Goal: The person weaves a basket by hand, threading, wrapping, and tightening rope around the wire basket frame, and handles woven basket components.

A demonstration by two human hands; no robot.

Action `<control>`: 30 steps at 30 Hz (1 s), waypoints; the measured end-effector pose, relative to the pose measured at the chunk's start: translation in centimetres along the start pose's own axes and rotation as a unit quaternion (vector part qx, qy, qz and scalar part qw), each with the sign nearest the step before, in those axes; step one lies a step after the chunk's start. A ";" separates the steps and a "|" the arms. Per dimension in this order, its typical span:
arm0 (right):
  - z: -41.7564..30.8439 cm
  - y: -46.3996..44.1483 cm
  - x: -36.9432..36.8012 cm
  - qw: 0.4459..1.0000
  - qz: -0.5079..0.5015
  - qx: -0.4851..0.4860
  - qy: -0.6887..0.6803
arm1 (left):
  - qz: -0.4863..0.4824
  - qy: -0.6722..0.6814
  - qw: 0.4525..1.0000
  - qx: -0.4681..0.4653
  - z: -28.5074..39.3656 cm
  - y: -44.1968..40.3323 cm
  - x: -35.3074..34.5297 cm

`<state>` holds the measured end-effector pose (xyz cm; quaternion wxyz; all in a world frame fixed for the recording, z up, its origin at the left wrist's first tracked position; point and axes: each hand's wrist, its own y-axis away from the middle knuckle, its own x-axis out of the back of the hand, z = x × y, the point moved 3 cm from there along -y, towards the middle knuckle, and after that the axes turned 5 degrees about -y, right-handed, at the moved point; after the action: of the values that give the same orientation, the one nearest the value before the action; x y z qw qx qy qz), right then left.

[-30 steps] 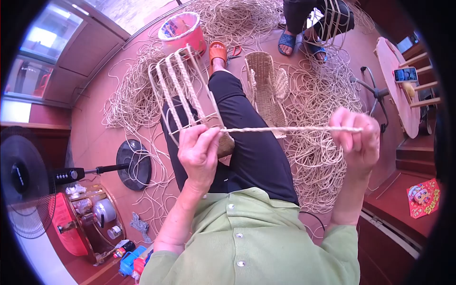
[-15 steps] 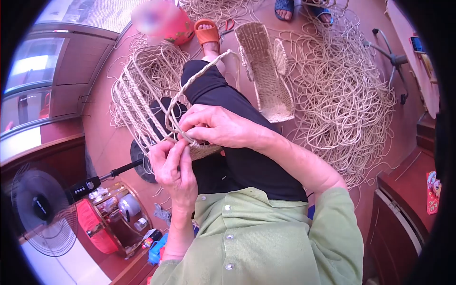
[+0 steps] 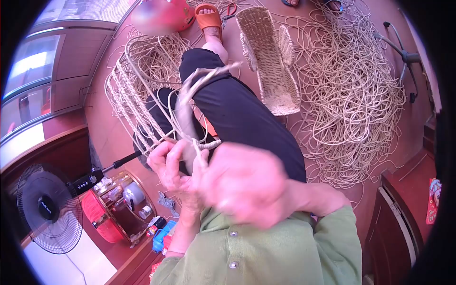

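Note:
In the head view my left hand point(image 3: 173, 164) pinches the end of a frame point(image 3: 133, 107) wound and strung with pale cord, resting by my left leg. My right hand point(image 3: 247, 183), smeared by motion, is closed in front of my shirt. A pale cord point(image 3: 199, 154) runs taut from the frame into it. The loose length of that cord point(image 3: 187, 97) is a blurred loop over my dark trousers. A narrow woven basket point(image 3: 273, 71) lies on the floor beyond my right knee.
A large tangle of cord point(image 3: 351, 95) covers the floor at right, beside a metal stand point(image 3: 403, 57). Pliers with red handles point(image 3: 230, 10) and a red helmet-like object point(image 3: 164, 16) lie ahead. At left are a fan point(image 3: 47, 209) and a round-ended shelf point(image 3: 107, 213) with small items.
My right hand has drawn back from the frame toward my body and right, pulling the cord tight. The loose cord has swung. My left hand stays at the frame; the view has shifted slightly.

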<state>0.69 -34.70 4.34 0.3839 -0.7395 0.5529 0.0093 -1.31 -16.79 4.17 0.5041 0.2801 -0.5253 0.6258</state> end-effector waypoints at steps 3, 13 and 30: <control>0.4 0.4 -5.7 0.991 -0.078 0.068 0.090 | 0.032 0.024 0.999 -0.001 -1.4 0.5 -0.4; 6.5 -1.7 0.4 0.966 0.111 -0.130 0.195 | 0.097 0.101 0.989 0.037 -0.4 0.0 -0.9; 12.7 -0.7 4.0 0.918 -0.055 -0.364 -0.150 | 0.073 0.152 0.976 0.134 -1.7 -3.3 -2.5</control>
<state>8.06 -30.52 -5.99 0.1665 -0.8475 0.4058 0.2991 2.87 -16.26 2.74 0.4882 0.2078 -0.3729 0.7612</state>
